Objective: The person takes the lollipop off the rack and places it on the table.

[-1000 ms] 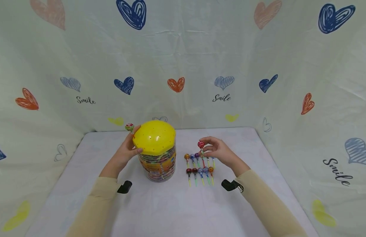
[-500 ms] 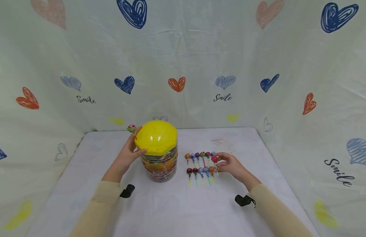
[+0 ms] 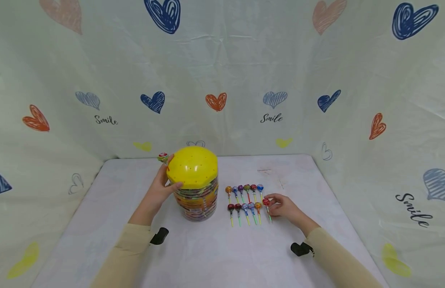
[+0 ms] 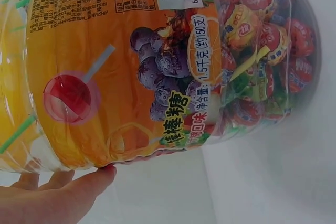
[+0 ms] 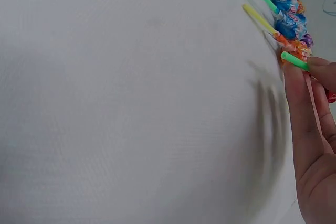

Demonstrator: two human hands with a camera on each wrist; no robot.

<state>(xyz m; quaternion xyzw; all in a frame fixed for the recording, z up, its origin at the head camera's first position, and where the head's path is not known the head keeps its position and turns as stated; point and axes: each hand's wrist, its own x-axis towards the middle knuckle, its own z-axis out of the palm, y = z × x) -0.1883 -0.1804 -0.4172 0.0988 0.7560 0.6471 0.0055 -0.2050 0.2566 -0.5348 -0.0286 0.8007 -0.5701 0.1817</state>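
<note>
The right hand (image 3: pixel 284 207) pinches a red foil-wrapped lollipop (image 3: pixel 267 202) by its thin green stick, low over the matte white bench (image 3: pixel 215 256), at the right end of the front row of lollipops (image 3: pixel 244 208). The left hand's (image 3: pixel 161 188) grip curls round the domed yellow lid (image 3: pixel 192 166) of a clear plastic jar (image 3: pixel 195 204), also holding a lollipop (image 3: pixel 163 157).

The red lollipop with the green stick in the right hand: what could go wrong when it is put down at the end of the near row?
1. The right hand pinches the red lollipop with the green stick close beside the orange lollipop; a nudge could disturb the near row.
2. The left hand holds both the clear plastic lollipop jar with the yellow domed lid and another wrapped lollipop, which might slip.
</note>
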